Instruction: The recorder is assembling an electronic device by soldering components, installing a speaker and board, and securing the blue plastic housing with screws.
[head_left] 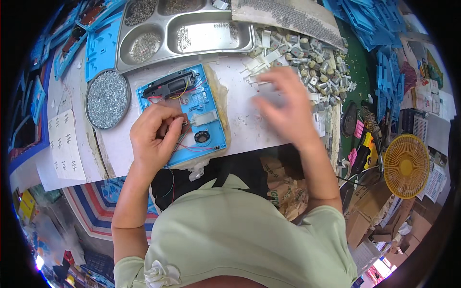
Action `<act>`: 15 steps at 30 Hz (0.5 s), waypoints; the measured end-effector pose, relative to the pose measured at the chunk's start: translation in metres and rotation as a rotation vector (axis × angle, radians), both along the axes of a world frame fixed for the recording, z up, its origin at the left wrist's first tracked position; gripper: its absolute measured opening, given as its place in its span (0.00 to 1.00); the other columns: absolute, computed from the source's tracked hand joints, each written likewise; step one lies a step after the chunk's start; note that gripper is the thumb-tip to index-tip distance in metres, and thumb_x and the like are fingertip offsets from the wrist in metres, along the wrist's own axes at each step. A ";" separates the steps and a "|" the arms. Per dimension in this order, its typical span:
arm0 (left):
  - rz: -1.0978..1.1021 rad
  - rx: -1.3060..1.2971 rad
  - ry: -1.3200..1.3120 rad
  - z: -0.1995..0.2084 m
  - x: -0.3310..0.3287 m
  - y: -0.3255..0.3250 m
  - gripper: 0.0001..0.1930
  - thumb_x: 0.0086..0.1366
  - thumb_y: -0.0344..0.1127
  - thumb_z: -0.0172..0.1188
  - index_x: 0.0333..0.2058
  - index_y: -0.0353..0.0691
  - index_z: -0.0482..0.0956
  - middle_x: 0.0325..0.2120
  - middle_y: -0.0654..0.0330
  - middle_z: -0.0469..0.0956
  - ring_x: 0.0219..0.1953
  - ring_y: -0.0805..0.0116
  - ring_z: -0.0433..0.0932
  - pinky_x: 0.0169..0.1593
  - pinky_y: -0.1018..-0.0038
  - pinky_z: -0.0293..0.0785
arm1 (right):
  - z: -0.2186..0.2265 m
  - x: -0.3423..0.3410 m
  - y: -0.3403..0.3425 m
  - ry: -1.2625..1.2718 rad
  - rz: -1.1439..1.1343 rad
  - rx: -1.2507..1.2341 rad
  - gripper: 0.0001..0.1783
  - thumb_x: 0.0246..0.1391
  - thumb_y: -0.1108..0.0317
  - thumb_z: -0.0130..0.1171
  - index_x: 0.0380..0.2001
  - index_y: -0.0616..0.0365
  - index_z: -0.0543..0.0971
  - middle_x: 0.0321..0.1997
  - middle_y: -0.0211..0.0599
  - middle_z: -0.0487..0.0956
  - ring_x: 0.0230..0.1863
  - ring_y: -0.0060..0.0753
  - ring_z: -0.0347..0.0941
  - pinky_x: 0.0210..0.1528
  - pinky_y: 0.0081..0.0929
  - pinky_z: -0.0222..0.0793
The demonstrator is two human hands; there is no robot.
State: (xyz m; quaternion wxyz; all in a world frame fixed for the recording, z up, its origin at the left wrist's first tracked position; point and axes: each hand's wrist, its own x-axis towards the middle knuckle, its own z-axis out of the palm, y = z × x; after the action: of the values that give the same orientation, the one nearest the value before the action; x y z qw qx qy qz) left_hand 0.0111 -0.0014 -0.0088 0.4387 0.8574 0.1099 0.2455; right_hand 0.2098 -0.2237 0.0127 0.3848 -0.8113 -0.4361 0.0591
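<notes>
A blue plastic housing (218,126) lies before me, fitted with a long black part (169,86), thin red and yellow wires, a white block (204,118) and a small round black speaker (202,137). Over its left side, my left hand (156,132) is closed, thumb against curled fingers. A small reddish-brown piece (185,118) shows by the thumb tip; what the fingers grip is hidden. My right hand (287,106), smeared by motion, hovers right of the housing with thumb and fingers apart. Just beyond it lies a heap of small metal motors with white plastic parts (314,67).
A steel compartment tray (162,29) with springs and small metal parts stands at the back. Left of the housing is a round dish (88,103) of screws. A board (269,10) bearing rows of small parts overhangs the motors. Blue housings (367,19) and a yellow fan (406,166) are right.
</notes>
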 end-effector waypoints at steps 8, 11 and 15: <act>-0.334 0.084 -0.056 0.047 0.030 -0.017 0.11 0.57 0.27 0.70 0.39 0.36 0.81 0.29 0.57 0.79 0.25 0.63 0.77 0.30 0.71 0.71 | -0.030 0.032 -0.055 -0.307 -0.241 -0.222 0.15 0.47 0.71 0.70 0.40 0.57 0.83 0.39 0.39 0.83 0.43 0.46 0.76 0.50 0.41 0.71; -0.430 0.018 0.113 0.057 0.067 -0.034 0.13 0.62 0.28 0.69 0.44 0.32 0.80 0.29 0.57 0.79 0.25 0.70 0.77 0.28 0.74 0.71 | -0.010 0.017 -0.040 -0.129 -0.194 -0.103 0.15 0.49 0.71 0.70 0.43 0.57 0.83 0.40 0.40 0.84 0.40 0.47 0.77 0.45 0.40 0.73; -0.453 -0.283 0.392 0.056 0.108 -0.039 0.13 0.68 0.34 0.67 0.46 0.32 0.78 0.27 0.63 0.79 0.24 0.77 0.75 0.27 0.77 0.69 | 0.031 -0.012 -0.015 -0.125 0.007 0.079 0.17 0.48 0.74 0.72 0.43 0.59 0.82 0.35 0.38 0.83 0.35 0.40 0.78 0.37 0.34 0.73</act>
State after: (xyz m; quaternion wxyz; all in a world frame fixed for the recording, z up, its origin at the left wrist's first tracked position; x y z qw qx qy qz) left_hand 0.1188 -0.0402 0.0474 0.5675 0.8215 0.0316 -0.0456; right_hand 0.1978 -0.2388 0.0437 0.3883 -0.7960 -0.4643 -0.0078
